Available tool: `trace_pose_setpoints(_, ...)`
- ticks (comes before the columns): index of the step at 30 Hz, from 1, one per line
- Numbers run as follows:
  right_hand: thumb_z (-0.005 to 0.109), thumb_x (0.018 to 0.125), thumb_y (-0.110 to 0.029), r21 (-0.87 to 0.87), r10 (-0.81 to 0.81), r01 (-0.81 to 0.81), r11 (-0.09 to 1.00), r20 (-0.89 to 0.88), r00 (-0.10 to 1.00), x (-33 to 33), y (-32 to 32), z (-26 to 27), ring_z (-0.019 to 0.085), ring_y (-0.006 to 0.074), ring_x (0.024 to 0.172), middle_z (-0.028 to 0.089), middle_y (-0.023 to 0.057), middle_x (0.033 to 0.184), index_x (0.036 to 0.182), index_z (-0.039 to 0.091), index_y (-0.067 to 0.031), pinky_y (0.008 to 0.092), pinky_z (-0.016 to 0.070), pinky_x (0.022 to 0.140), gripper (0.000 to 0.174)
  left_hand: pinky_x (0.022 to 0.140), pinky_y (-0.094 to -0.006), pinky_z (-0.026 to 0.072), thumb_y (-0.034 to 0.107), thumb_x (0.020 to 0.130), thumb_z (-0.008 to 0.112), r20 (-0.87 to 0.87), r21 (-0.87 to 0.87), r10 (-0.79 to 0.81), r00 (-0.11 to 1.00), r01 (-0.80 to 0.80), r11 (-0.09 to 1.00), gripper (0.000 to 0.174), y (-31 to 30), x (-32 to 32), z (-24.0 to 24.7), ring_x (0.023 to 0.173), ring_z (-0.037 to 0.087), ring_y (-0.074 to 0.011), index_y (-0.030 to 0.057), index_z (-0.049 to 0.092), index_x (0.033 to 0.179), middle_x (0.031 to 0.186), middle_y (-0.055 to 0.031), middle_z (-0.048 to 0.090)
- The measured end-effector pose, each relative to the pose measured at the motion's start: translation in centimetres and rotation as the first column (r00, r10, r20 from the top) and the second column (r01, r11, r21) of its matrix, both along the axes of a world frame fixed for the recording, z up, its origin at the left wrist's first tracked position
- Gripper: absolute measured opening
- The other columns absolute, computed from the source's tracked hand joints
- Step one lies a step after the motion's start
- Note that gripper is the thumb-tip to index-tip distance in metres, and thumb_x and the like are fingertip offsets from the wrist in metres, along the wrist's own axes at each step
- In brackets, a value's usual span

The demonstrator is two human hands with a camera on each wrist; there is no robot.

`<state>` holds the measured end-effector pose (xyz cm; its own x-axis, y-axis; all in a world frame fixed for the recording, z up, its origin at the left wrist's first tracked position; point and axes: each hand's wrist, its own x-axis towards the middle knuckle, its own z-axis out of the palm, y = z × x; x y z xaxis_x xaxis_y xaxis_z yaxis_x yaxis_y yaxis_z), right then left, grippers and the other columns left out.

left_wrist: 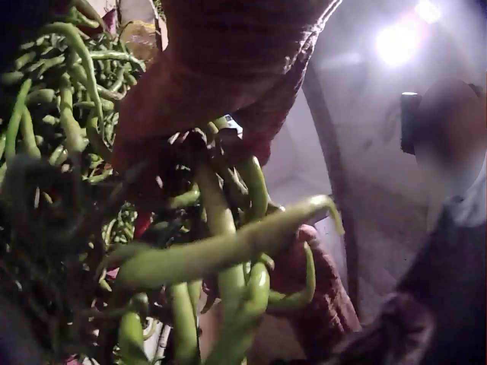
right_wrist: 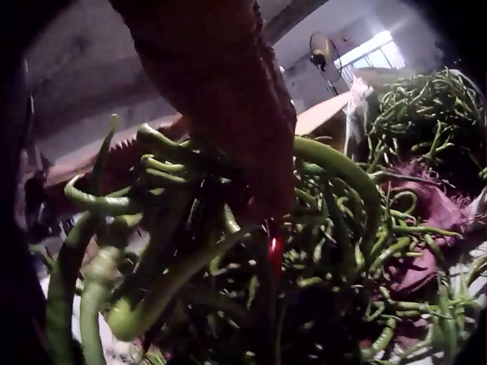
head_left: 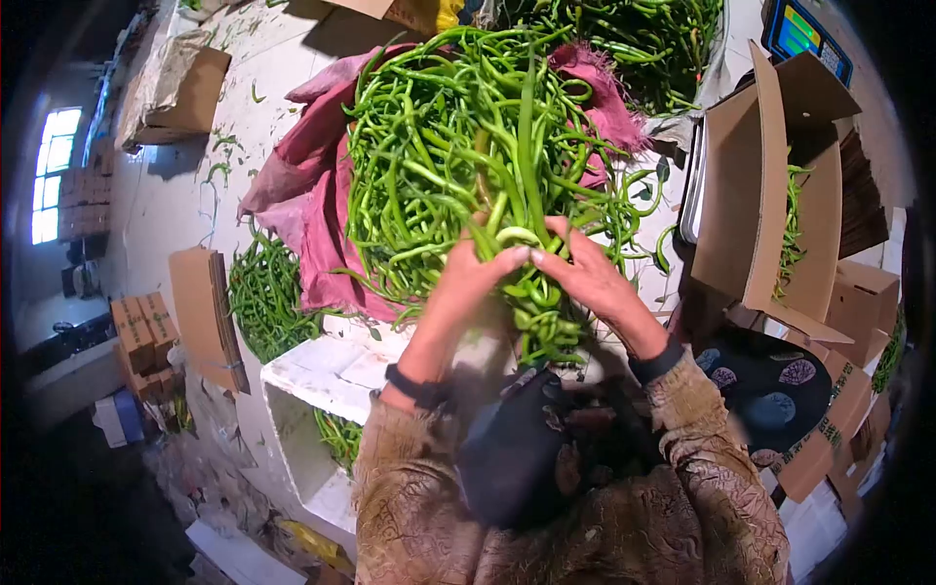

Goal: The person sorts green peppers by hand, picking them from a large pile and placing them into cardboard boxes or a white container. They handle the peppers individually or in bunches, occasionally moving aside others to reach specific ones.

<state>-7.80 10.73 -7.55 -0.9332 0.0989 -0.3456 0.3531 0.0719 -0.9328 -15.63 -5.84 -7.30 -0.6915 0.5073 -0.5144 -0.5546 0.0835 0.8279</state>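
Long green chili peppers point(head_left: 419, 171) lie in a big heap on a pink sack point(head_left: 317, 195) in front of the person. Over the near edge of the heap, the left hand point(head_left: 475, 273) and the right hand point(head_left: 597, 281) grip a bunch of green chili peppers point(head_left: 534, 292) between them, thumbs almost meeting on top. Pepper ends poke out below the hands toward the lap. In the left wrist view several held peppers point(left_wrist: 221, 220) stick out past the fingers. The right wrist view has curved peppers point(right_wrist: 175, 289) beneath the dark hand; its fingertips are hidden.
An open cardboard box point(head_left: 726, 195) holding some peppers stands at the right. At the left are a white foam box point(head_left: 327, 380), another pepper pile point(head_left: 263, 297) and flattened cardboard point(head_left: 203, 312). A further heap point(head_left: 648, 44) and a scale point(head_left: 807, 39) are at the back.
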Motion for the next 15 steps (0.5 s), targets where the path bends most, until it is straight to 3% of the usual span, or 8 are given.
trace_pose_setpoints(2,0.057,0.088,-0.024,0.225,0.031,-0.030,0.974,0.000,1.000,0.6,-0.4,-1.5,0.057,0.0369,0.111,0.056,0.0262,0.122,0.134,0.041,0.0036,0.0415,0.0440,0.094,0.055,0.084,-0.0283,0.0482,0.023,0.077,0.076,0.052,-0.022,-0.002,0.999,0.003,1.000,0.072,0.8,-0.1,-0.6,0.096,0.059,-0.0169,0.0000,0.040,0.134,0.111,-0.0088,0.059)
trace_pose_setpoints(4,0.058,0.089,-0.016,0.397,0.058,-0.028,0.918,-0.065,0.996,1.2,-0.7,0.2,0.052,0.0360,0.115,0.054,0.0249,0.121,0.134,0.042,0.0025,0.0367,0.0402,0.099,0.052,0.084,-0.0283,0.0479,0.022,0.076,0.076,0.085,0.001,0.018,0.996,-0.018,1.000,0.074,1.6,0.3,0.3,0.096,0.058,-0.0170,0.0002,0.038,0.135,0.109,-0.0083,0.058)
trace_pose_setpoints(6,0.058,0.087,-0.013,0.405,0.132,-0.104,0.908,-0.041,0.990,1.9,-0.2,5.0,0.053,0.0393,0.106,0.055,0.0254,0.112,0.136,0.040,0.0015,0.0392,0.0423,0.093,0.054,0.083,-0.0289,0.0484,0.020,0.075,0.078,-0.040,0.024,0.147,0.988,-0.146,0.989,0.072,2.5,1.6,2.6,0.097,0.058,-0.0170,-0.0035,0.038,0.131,0.107,-0.0102,0.059)
trace_pose_setpoints(7,0.058,0.086,-0.011,0.331,0.142,-0.066,0.941,-0.210,0.967,2.4,-0.1,6.8,0.054,0.0386,0.100,0.054,0.0243,0.107,0.138,0.038,0.0001,0.0422,0.0430,0.087,0.056,0.083,-0.0289,0.0486,0.018,0.075,0.076,-0.046,0.086,0.185,0.982,-0.180,0.980,0.072,2.8,2.0,4.6,0.097,0.058,-0.0171,-0.0043,0.037,0.132,0.107,-0.0103,0.058)
trace_pose_setpoints(8,0.057,0.085,-0.006,0.435,0.183,-0.099,0.895,-0.156,0.971,2.7,-0.3,8.2,0.054,0.0387,0.098,0.053,0.0233,0.107,0.140,0.035,-0.0012,0.0422,0.0433,0.086,0.060,0.083,-0.0289,0.0488,0.016,0.075,0.075,-0.048,0.151,0.222,0.974,-0.213,0.965,0.072,3.3,2.3,6.0,0.097,0.057,-0.0172,-0.0051,0.036,0.132,0.107,-0.0105,0.057)
trace_pose_setpoints(10,0.058,0.083,-0.003,0.491,0.140,-0.012,0.871,-0.226,0.964,2.6,-0.8,9.3,0.053,0.0388,0.093,0.052,0.0227,0.103,0.142,0.033,-0.0025,0.0433,0.0435,0.082,0.064,0.084,-0.0289,0.0493,0.011,0.076,0.071,-0.122,0.215,0.182,0.976,-0.153,0.965,0.069,3.5,1.7,7.0,0.096,0.057,-0.0166,-0.0042,0.035,0.133,0.110,-0.0100,0.055)
trace_pose_setpoints(14,0.058,0.080,0.001,0.567,0.151,0.030,0.823,-0.269,0.951,2.1,-0.7,10.4,0.053,0.0378,0.089,0.051,0.0212,0.100,0.144,0.032,-0.0039,0.0445,0.0432,0.079,0.069,0.083,-0.0294,0.0498,0.008,0.076,0.067,0.074,0.301,0.190,0.979,-0.204,0.932,0.064,3.9,1.3,7.7,0.094,0.058,-0.0155,-0.0018,0.039,0.132,0.106,-0.0089,0.056)
trace_pose_setpoints(15,0.059,0.079,0.002,0.636,0.195,0.078,0.768,-0.348,0.917,2.4,-0.8,10.8,0.053,0.0374,0.087,0.051,0.0202,0.098,0.144,0.032,-0.0044,0.0449,0.0429,0.079,0.070,0.084,-0.0299,0.0506,0.009,0.076,0.068,-0.006,0.343,0.181,0.983,-0.168,0.924,0.063,4.0,1.1,9.6,0.094,0.060,-0.0171,-0.0017,0.040,0.132,0.104,-0.0096,0.058)
